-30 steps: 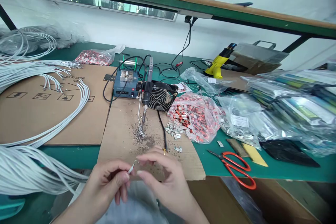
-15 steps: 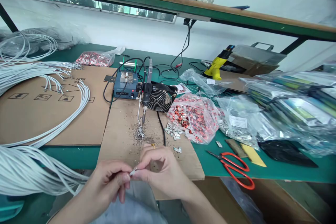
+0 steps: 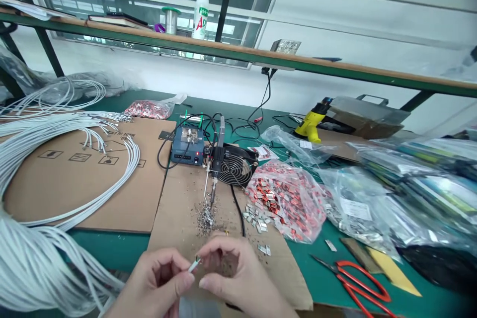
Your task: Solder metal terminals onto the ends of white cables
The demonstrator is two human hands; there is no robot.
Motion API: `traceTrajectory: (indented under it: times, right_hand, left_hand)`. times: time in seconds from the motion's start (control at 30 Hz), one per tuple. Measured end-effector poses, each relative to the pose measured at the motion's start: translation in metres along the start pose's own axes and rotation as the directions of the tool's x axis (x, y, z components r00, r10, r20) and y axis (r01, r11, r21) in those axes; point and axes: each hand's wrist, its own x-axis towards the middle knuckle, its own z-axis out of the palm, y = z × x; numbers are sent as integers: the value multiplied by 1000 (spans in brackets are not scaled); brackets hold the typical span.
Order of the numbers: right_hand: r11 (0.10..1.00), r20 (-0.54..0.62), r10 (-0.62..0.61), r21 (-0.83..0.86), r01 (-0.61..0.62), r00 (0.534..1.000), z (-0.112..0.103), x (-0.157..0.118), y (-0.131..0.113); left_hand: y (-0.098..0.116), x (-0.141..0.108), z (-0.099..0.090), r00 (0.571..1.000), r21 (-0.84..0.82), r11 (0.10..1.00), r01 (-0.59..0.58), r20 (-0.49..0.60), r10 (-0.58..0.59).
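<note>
Between the thumb and forefinger of my left hand (image 3: pixel 158 280) is the end of a white cable (image 3: pixel 194 265), with a small dark tip pointing up and right. My right hand (image 3: pixel 236 273) is just right of that tip, thumb and forefinger apart, with nothing seen between them. Beyond my hands, a soldering iron (image 3: pixel 215 179) is held tip down above a pile of grey solder bits (image 3: pixel 206 218) on the cardboard. The blue soldering station (image 3: pixel 187 146) stands behind, beside a black fan (image 3: pixel 234 168).
White cables (image 3: pixel 48 263) lie bundled at left. Right of the fan are a bag of red and silver connectors (image 3: pixel 294 201) and loose metal connectors (image 3: pixel 257 216). Red-handled scissors (image 3: pixel 357 280) lie front right, a yellow heat gun (image 3: pixel 311 124) further back. A shelf (image 3: pixel 253 53) crosses above.
The view has tilted up, showing more of the shelf. My right thumb and forefinger have parted from the cable end, while my left hand still pinches it.
</note>
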Motion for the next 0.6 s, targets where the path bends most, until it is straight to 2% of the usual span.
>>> traceTrajectory:
  times: [0.07,0.13,0.2,0.27,0.37,0.43,0.5,0.6]
  right_hand:
    - [982,12,9,-188,-7,1000,-1,0,-11]
    - [968,11,25,-251,-21,1000,0,1,-16]
    - [983,8,38,-180,-35,999,3,1,-13]
    - [999,-17,11,-31,-12,1000,7,0,-5]
    - [981,-92,-42,184,58,995,14,-1,9]
    - [967,-95,-6,253,30,995,16,-1,14]
    - [976,-32,76,209,-67,997,14,-1,12]
    - [985,83,171,-22,-169,982,5,-1,1]
  left_hand:
    - [1,-1,1,998,114,992,-59,-21,62]
    - [0,-2,2,992,202,973,-111,-31,120]
    - [0,-2,3,990,243,962,-126,-24,136]
    - [2,-2,4,993,225,968,-113,-17,120]
    - [4,-2,6,998,107,994,-39,-36,43]
    - [4,-2,7,999,41,999,5,-47,-3]
    - [4,-3,7,999,40,999,22,-44,-20]
    - [2,-5,6,999,110,993,31,-34,-28]
